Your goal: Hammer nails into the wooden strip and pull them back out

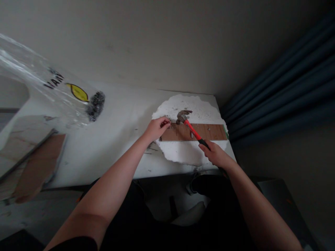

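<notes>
Item: hammer (193, 130), red and black handle, metal head with claw. Right hand (216, 153): grip clamped around the dark handle. The head lies over the far edge of the board, toward its left end; contact cannot be told.

Item: left hand (156, 129). At the board's left end, just left of the hammer head; thumb and fingertips close together. Whether the grip pinches something small cannot be told.

Item: brown board (216, 131), one strip. Laid flat, left to right, across a ragged-edged white slab (196, 152) on the right part of the counter (115, 115). Small dark bits lie about its left end; a small loose piece (192, 135) lies near its middle.

Item: slender nail-like pieces (151, 149), several. Loose on the counter, near and left of the slab.

Item: clear plastic wrap (61, 92), printed, with a yellow mark. Left side, apart from the hammer.

Condition: hammer work judged under way, not finished; faint specks along the board's far edge are too small to count as driven nails. The loose slender pieces appear unused.
</notes>
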The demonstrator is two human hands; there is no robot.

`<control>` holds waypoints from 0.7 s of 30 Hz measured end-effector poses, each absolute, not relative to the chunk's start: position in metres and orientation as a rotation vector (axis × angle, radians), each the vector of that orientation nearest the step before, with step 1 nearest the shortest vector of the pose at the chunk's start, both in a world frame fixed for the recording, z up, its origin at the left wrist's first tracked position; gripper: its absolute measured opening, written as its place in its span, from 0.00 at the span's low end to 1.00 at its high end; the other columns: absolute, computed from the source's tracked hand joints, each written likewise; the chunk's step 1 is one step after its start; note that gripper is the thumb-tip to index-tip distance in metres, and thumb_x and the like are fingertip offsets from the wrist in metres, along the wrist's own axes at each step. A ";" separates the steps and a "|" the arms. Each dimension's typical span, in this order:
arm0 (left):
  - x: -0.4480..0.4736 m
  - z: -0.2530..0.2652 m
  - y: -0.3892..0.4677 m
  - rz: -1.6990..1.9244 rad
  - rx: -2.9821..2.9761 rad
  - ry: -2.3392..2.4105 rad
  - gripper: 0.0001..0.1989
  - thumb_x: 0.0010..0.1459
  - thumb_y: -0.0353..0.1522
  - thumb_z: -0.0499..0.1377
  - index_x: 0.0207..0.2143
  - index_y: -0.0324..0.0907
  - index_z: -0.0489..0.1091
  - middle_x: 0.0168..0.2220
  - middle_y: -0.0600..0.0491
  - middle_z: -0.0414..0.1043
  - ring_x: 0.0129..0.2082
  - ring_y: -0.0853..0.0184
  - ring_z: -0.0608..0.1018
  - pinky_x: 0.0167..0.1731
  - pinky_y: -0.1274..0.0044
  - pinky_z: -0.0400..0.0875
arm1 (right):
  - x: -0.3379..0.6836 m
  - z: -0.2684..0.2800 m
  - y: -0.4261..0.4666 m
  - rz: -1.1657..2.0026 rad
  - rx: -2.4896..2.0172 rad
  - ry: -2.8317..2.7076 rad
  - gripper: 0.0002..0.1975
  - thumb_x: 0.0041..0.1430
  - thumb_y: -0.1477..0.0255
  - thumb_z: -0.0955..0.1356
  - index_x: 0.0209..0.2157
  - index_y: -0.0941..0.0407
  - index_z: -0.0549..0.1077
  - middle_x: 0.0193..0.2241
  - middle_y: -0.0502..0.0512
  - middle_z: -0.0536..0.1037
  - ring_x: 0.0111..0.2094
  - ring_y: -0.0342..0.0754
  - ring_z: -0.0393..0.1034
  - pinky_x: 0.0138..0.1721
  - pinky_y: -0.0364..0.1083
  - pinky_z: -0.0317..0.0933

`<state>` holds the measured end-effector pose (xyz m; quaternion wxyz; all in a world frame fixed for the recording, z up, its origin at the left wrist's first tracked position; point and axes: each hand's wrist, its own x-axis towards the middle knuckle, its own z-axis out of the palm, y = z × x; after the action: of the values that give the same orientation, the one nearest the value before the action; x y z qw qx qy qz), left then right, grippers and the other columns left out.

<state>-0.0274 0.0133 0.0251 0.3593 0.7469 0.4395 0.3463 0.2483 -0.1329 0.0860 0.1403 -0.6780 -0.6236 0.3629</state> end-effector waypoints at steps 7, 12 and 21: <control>-0.030 0.027 0.012 0.874 1.953 1.123 0.07 0.60 0.36 0.57 0.37 0.44 0.73 0.35 0.52 0.79 0.35 0.64 0.79 0.39 0.72 0.72 | 0.247 0.089 -0.133 1.058 -1.960 -1.790 0.16 0.68 0.58 0.61 0.41 0.55 0.71 0.23 0.50 0.70 0.23 0.45 0.64 0.25 0.43 0.56; -0.030 0.026 0.013 0.876 1.965 1.168 0.08 0.60 0.37 0.58 0.37 0.44 0.73 0.35 0.52 0.79 0.34 0.64 0.78 0.38 0.73 0.72 | 0.247 0.088 -0.133 1.072 -1.958 -1.756 0.16 0.67 0.57 0.63 0.40 0.55 0.71 0.22 0.50 0.70 0.23 0.45 0.64 0.25 0.43 0.56; -0.029 0.025 0.012 0.890 1.956 1.162 0.08 0.60 0.37 0.58 0.37 0.44 0.73 0.35 0.52 0.79 0.35 0.64 0.78 0.39 0.73 0.72 | 0.246 0.089 -0.133 1.074 -1.951 -1.739 0.15 0.67 0.58 0.63 0.41 0.55 0.72 0.22 0.50 0.70 0.23 0.46 0.64 0.24 0.43 0.56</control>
<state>-0.0290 0.0118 0.0249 0.3422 0.7524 0.4470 0.3422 0.2461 -0.1331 0.0888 0.1574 -0.6819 -0.6078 0.3753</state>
